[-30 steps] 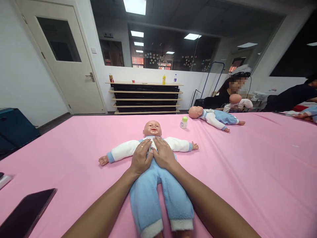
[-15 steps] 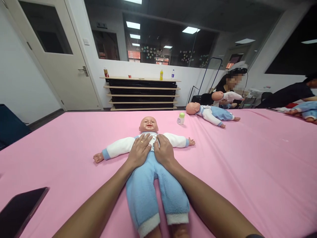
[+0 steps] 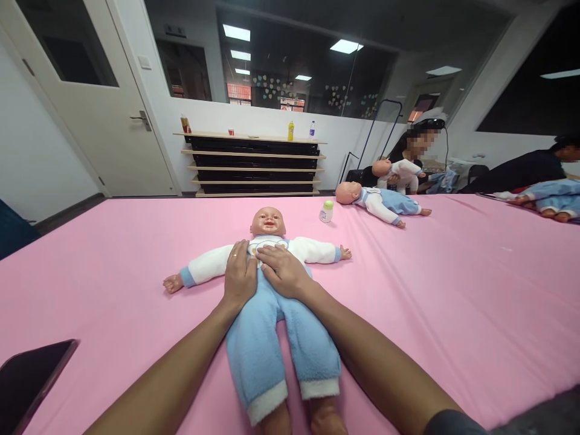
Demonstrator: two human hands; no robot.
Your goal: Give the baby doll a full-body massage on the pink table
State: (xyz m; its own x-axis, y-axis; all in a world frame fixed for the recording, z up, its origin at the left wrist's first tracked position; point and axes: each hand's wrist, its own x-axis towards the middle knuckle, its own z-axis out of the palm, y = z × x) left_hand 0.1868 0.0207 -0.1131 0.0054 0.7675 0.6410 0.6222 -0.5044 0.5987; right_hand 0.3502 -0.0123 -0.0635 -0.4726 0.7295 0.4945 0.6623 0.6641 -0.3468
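Observation:
A baby doll (image 3: 268, 222) in a white and blue outfit lies on its back with both arms spread, its head away from me. My left hand (image 3: 240, 272), with a ring on one finger, rests along the left side of the doll's chest, fingers stretched toward its shoulder. Across the middle of the chest lies my right hand (image 3: 281, 270), flat, its fingers pointing up and to the left. Both palms press on the cloth and grip nothing. Part of the chest print is covered by my fingers.
A pink sheet (image 3: 113, 332) covers the table. A phone (image 3: 34, 380) lies at the left front. Beyond the doll stand a small green-capped bottle (image 3: 326, 211) and a second doll (image 3: 378, 200). A person (image 3: 414, 151) at the right back holds another doll (image 3: 396, 171).
My right hand has slid left across the doll's chest and turned inward. My left hand has moved to the chest's left side. The view has shifted slightly.

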